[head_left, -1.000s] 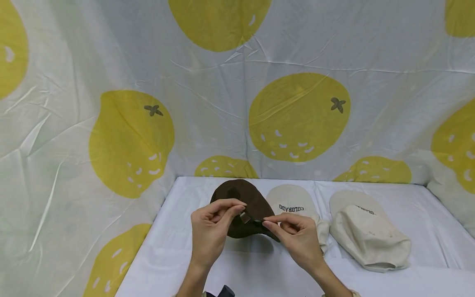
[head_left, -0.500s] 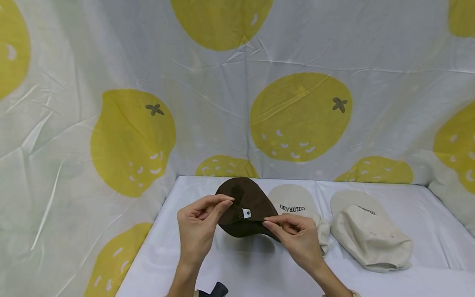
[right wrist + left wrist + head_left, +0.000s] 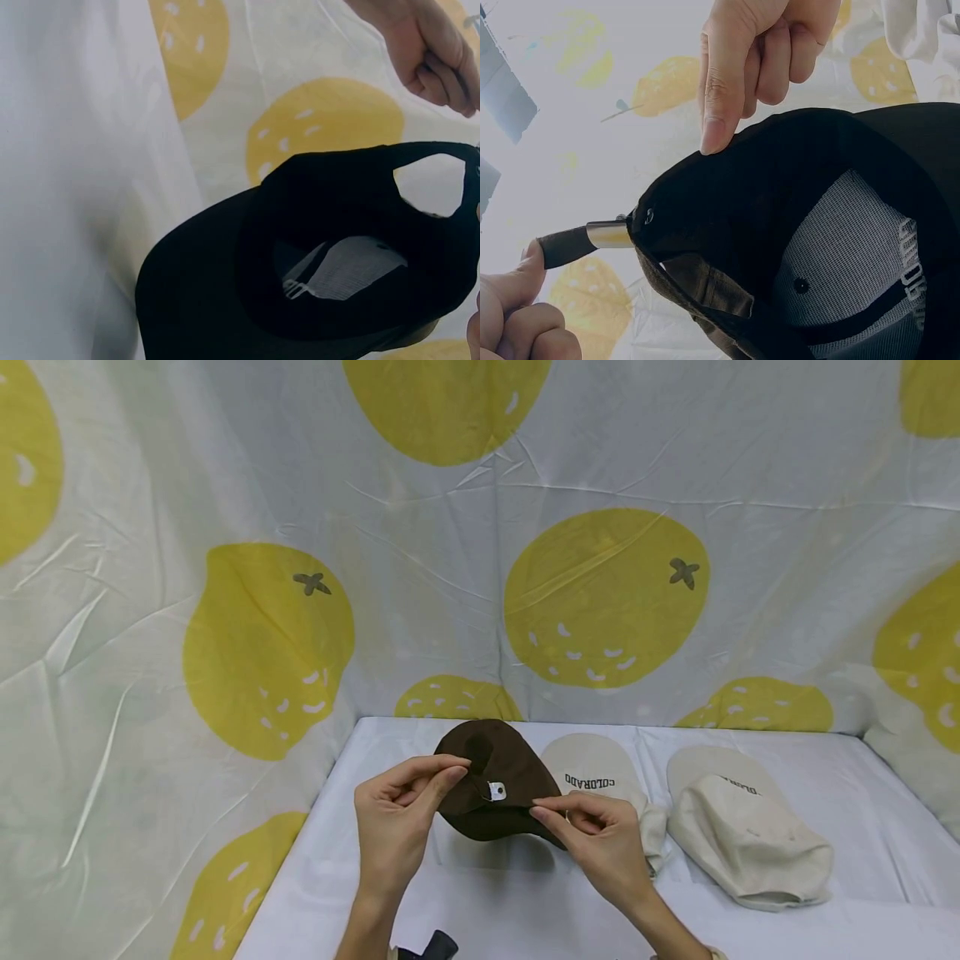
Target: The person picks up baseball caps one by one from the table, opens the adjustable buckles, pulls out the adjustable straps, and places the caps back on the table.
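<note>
Brown fabric makes up the cap [image 3: 517, 768] that both hands are working on, and it sits in front of the person, just above or on the white-covered table [image 3: 525, 902]; I cannot tell whether its underside touches. At the cap's back edge, the left hand [image 3: 393, 822] pinches the end of a dark strap [image 3: 568, 248] between thumb and forefinger, drawing it out to the left of the cap. The right hand [image 3: 603, 835] pinches the cap's rim to the right of its metal buckle [image 3: 611, 235], with the other fingers curled inward.

Working the strap through the buckle seems to be the step in hand. To do it well, the right pinch should anchor the rim firmly so that the cap does not swing round with the pull. The left should keep the strap flat and in line with the buckle, since a slanted tug would probably bunch the cloth against the metal. Short, even pulls would likely serve better than one jerk.

Just right of the cap lies a beige cap [image 3: 588, 756], with a second beige cap [image 3: 750, 839] farther right.
</note>
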### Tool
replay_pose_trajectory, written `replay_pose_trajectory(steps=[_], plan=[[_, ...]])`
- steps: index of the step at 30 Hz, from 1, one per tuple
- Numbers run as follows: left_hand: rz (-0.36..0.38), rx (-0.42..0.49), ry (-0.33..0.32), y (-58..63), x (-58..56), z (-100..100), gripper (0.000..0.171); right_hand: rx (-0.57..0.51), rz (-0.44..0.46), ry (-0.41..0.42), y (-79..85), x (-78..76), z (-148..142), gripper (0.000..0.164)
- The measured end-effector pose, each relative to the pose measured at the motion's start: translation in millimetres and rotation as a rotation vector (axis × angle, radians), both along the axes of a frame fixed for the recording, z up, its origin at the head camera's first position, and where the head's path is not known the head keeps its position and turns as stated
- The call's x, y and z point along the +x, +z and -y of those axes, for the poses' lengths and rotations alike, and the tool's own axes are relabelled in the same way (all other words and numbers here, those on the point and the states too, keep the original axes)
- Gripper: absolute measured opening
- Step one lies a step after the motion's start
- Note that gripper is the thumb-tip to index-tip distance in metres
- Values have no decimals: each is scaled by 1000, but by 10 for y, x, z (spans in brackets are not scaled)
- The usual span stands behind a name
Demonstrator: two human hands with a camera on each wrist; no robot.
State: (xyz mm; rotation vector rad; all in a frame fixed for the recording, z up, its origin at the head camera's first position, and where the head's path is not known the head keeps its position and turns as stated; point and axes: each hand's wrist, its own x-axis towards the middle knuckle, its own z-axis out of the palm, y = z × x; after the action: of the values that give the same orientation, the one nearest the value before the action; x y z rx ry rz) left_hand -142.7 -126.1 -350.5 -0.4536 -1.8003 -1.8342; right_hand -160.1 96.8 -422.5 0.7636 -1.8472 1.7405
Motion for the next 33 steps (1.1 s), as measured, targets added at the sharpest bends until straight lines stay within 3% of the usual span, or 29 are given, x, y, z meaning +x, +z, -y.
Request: replay_pose_trajectory(steps=[33], plan=[[17,-17,-13,-3,4,11,7,7,-16,-28,-5,-9,0,24]])
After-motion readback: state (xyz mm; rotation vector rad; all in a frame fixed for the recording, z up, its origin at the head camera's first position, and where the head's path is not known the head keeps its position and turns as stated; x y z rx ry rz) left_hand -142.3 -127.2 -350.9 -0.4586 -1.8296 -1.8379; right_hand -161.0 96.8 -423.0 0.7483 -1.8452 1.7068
